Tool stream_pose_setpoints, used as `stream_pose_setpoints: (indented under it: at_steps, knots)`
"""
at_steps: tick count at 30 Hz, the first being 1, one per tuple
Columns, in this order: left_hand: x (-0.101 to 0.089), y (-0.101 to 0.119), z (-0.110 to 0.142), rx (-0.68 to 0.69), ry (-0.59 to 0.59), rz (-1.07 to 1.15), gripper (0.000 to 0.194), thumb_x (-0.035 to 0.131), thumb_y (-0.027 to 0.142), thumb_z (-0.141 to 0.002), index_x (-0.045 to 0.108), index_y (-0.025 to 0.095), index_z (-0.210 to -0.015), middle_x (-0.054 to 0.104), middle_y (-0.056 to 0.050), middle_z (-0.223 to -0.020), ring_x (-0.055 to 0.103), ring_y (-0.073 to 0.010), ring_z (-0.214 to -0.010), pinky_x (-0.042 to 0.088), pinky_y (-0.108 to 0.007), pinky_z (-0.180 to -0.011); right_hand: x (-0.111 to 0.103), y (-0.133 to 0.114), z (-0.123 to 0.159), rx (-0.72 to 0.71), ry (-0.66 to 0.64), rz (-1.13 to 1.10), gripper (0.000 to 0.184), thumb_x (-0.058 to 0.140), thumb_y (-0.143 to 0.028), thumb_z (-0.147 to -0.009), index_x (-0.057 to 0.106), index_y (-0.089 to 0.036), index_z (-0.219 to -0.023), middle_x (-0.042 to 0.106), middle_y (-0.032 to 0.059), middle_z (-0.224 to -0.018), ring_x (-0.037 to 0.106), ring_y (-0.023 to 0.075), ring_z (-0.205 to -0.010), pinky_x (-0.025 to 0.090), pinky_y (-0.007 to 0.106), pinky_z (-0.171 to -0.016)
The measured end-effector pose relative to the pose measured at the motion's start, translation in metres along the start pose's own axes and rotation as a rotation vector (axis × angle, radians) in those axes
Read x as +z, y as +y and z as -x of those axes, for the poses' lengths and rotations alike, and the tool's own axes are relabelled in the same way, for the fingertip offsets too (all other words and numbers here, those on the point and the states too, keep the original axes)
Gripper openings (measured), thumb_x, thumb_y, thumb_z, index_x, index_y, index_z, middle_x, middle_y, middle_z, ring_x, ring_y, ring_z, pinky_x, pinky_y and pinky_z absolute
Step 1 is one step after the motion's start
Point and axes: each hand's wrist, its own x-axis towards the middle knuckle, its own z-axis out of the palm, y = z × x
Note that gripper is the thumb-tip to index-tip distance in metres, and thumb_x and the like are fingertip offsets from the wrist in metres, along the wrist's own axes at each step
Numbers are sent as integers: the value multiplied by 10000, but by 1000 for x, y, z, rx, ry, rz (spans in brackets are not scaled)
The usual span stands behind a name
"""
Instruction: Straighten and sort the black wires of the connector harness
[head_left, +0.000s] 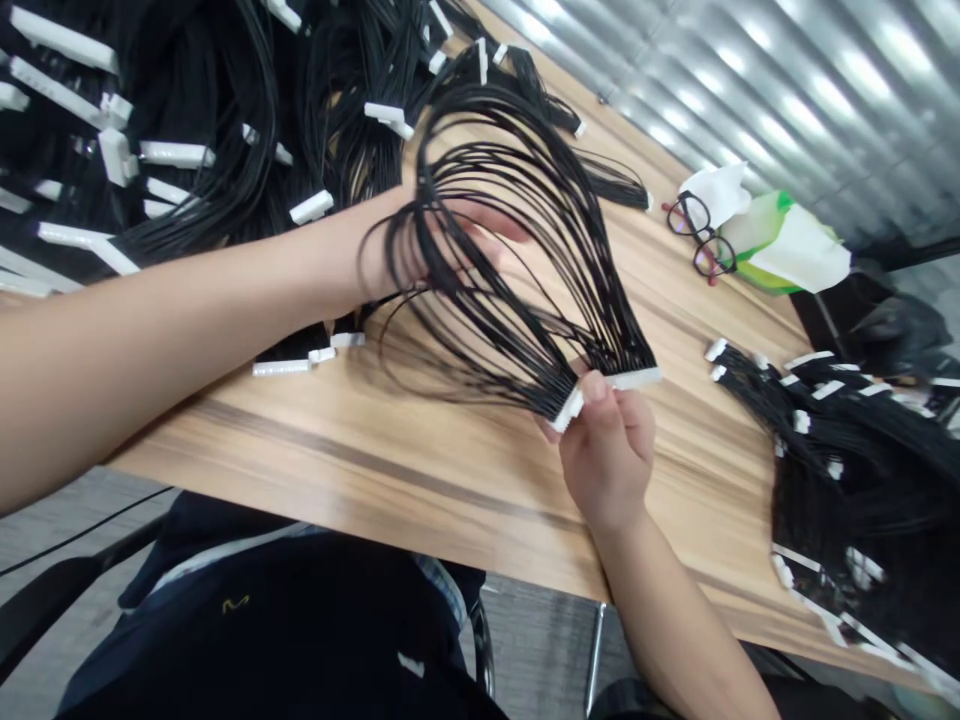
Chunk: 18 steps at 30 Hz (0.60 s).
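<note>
A wire harness (600, 270) of many thin black wires arches in a wide loop above the table. Its two white connectors (634, 379) come together at my right hand (609, 455), which pinches them between thumb and fingers. Behind and within the left side of the loop is my left hand (491, 222), partly covered by the wires. Its visible fingers are stretched out and apart, touching or close to the wires. Some wires near that hand are blurred.
A large heap of similar black harnesses (195, 90) with white connectors covers the table's left and back. Another pile (862, 470) lies at the right. Eyeglasses (701, 235) and a green-and-white tissue pack (787, 245) sit near the back edge, beside a corrugated metal-like surface (735, 80).
</note>
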Motion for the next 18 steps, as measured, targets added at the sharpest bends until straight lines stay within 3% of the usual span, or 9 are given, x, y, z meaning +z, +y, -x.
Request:
stream_pose_setpoints:
  at_steps: [3, 4, 6, 8, 9, 10, 13, 15, 18]
  knots:
    - [-3, -3, -1, -88, 277, 130, 320, 643, 274, -944, 656, 140, -1235, 744, -61, -1129, 634, -89, -864, 576, -247, -740, 1, 1, -6, -83, 158, 52, 417, 623, -521, -968, 576, -232, -671, 518, -34, -592, 468, 106, -522, 417, 260, -472]
    - [-3, -2, 2, -11, 401, 116, 299, 614, 243, -959, 633, 152, -1244, 700, -58, -1213, 627, -99, -982, 575, -263, -834, 2, 1, -7, -111, 191, 61, 411, 621, -510, -972, 568, -231, -674, 516, -37, -595, 467, 102, -520, 415, 254, -471]
    - [0, 4, 11, 335, 500, -41, 198, 566, 274, -1005, 646, 213, -1176, 663, -13, -1203, 593, -101, -1109, 520, -279, -1011, 3, 2, -8, -164, 221, 67, 401, 615, -479, -984, 557, -231, -675, 514, -41, -595, 470, 95, -516, 408, 245, -469]
    - [7, 12, 23, 757, 345, -367, 141, 627, 400, -993, 708, 289, -1023, 699, 30, -973, 631, -124, -995, 502, -319, -982, 4, 3, -7, -202, 225, 70, 386, 612, -439, -994, 555, -230, -675, 514, -46, -592, 475, 91, -519, 401, 234, -468]
    - [11, 16, 29, 785, 274, -508, 127, 658, 440, -979, 728, 334, -986, 712, 52, -902, 647, -135, -961, 486, -346, -982, 4, 3, -6, -210, 222, 77, 380, 607, -430, -999, 560, -230, -679, 517, -47, -593, 479, 90, -523, 401, 231, -470]
    - [14, 19, 34, 790, 198, -606, 133, 673, 482, -963, 742, 370, -948, 720, 70, -847, 660, -140, -914, 480, -362, -965, 5, 4, -6, -213, 222, 89, 381, 599, -430, -1004, 563, -230, -682, 520, -47, -594, 482, 91, -526, 403, 230, -473]
    - [23, 25, 42, 566, 32, -673, 260, 554, 486, -1017, 759, 386, -892, 719, 83, -797, 681, -140, -897, 469, -385, -994, 5, 4, -5, -216, 218, 115, 382, 583, -434, -1013, 568, -229, -690, 524, -50, -597, 486, 90, -529, 403, 226, -477]
    - [24, 25, 43, 503, 13, -638, 291, 519, 440, -1039, 760, 376, -888, 711, 85, -813, 682, -129, -902, 466, -376, -1007, 6, 4, -4, -223, 216, 100, 360, 586, -406, -1016, 573, -229, -703, 527, -53, -603, 487, 86, -536, 398, 219, -480]
    - [22, 23, 41, 593, 74, -579, 269, 546, 412, -1044, 763, 382, -887, 693, 92, -830, 665, -101, -860, 460, -328, -969, 7, 4, -4, -206, 214, 93, 345, 579, -382, -1024, 580, -229, -714, 539, -49, -616, 490, 88, -555, 402, 222, -497]
